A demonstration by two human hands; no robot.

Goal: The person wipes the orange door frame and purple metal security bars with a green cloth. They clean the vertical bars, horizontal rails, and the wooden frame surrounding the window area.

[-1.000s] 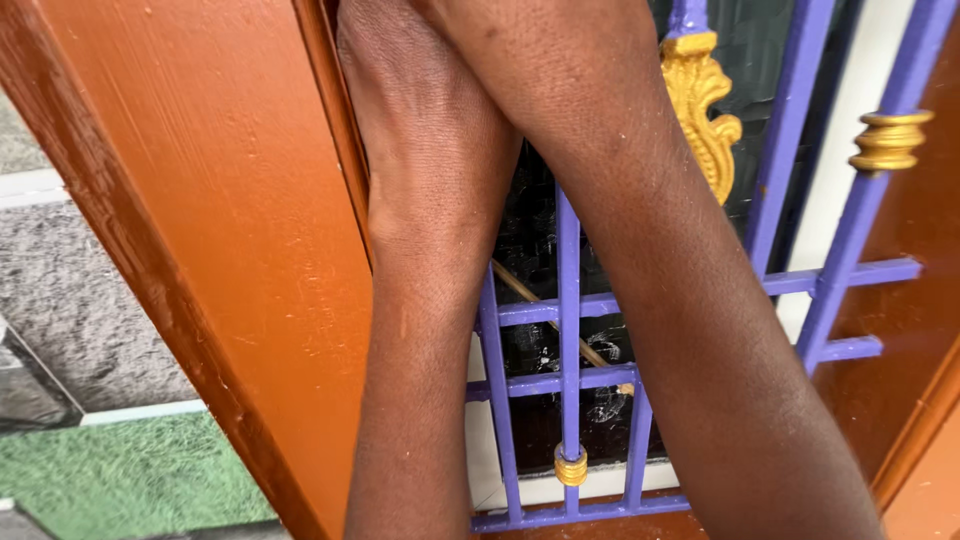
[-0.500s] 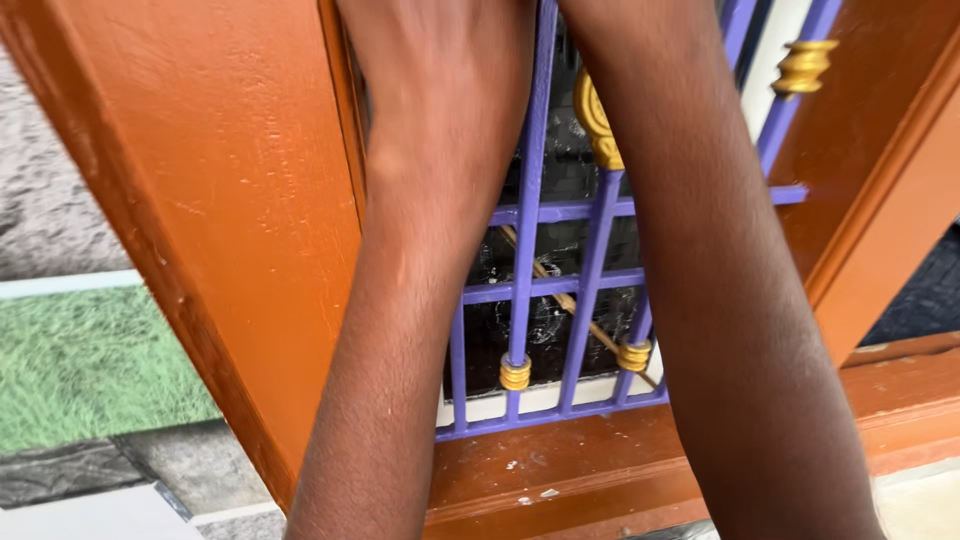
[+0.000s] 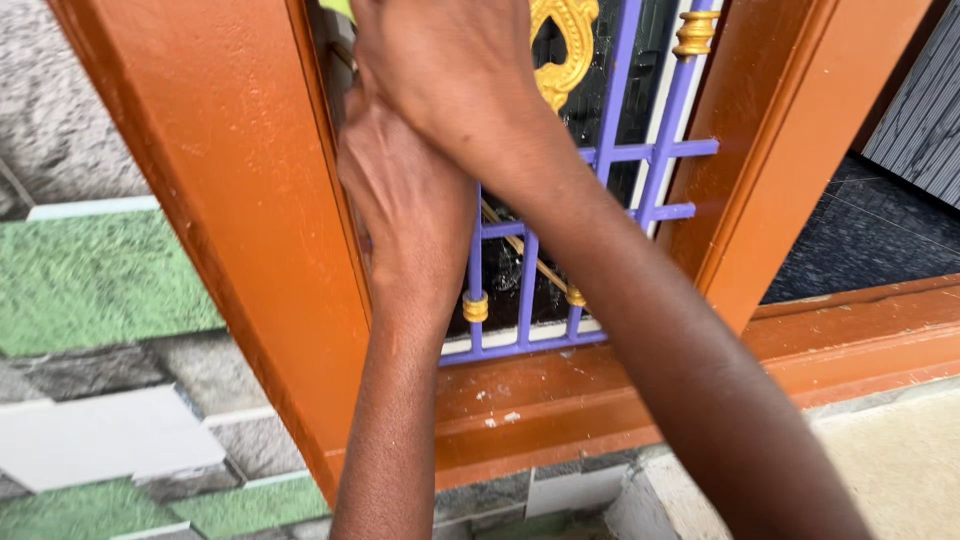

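Note:
My left hand (image 3: 405, 205) reaches up against the left edge of a purple metal window grille (image 3: 640, 150), right beside the orange-brown wooden frame (image 3: 230, 170). Its fingers are hidden. My right hand (image 3: 450, 70) crosses over from the right and lies on top of the left hand, with its fingertips cut off by the top edge of the view. A small yellow-green patch (image 3: 335, 6) shows just above the hands. I cannot see what either hand holds.
The grille has gold ornaments (image 3: 565, 45) and gold collars (image 3: 476, 307), with dark glass and a thin stick (image 3: 520, 250) behind it. A wooden sill (image 3: 560, 400) runs below. A green, grey and white tiled wall (image 3: 90, 300) lies left, and a dark floor (image 3: 860, 240) right.
The view has pulled back and shifted. Both hands now show in the frame where only forearms were seen, and the grille's lower edge and sill sit higher in the picture.

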